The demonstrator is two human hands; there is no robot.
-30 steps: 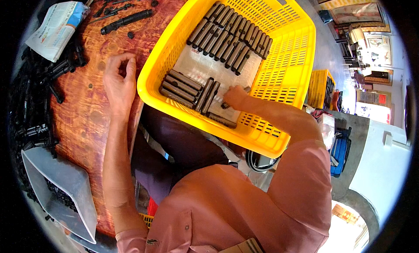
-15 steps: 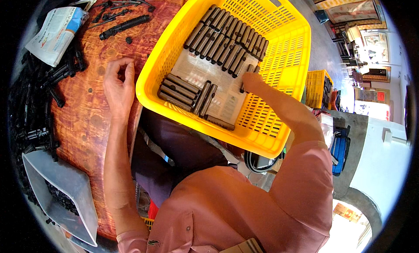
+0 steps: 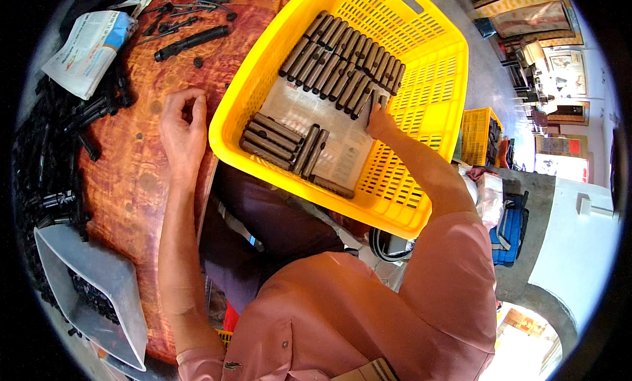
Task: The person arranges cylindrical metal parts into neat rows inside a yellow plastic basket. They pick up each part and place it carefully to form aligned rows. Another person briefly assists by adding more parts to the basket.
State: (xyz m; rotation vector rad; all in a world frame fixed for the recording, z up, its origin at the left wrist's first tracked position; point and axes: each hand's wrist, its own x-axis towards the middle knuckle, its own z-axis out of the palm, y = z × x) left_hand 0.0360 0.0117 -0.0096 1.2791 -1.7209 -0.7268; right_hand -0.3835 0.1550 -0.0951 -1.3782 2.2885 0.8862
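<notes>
Inside a yellow plastic crate (image 3: 227, 134), my right hand (image 3: 383, 123) is closed on a dark metal tube (image 3: 374, 99) at the near end of the front row. Its fingers hide part of that tube. Two rows of similar brown-black tubes (image 3: 326, 68) lie side by side on paper lining the crate floor. Several more tubes (image 3: 271, 139) are laid at another angle in the near left corner, next to two slanted ones (image 3: 309, 151). My left hand (image 3: 184, 134) rests on the wooden table beside the crate, fingers curled toward the thumb, nothing visible in it.
The reddish wooden table (image 3: 125, 197) carries a black ribbed tube (image 3: 191, 43), thin black parts (image 3: 172, 27) and a small black cap (image 3: 198, 63). Black parts pile along its left edge under a folded newspaper (image 3: 89, 49). A grey translucent bin (image 3: 125, 282) holds small black pieces.
My right hand has shifted slightly up and away with the tube, which now lies nearer the end of the front row. My left hand stays almost still.
</notes>
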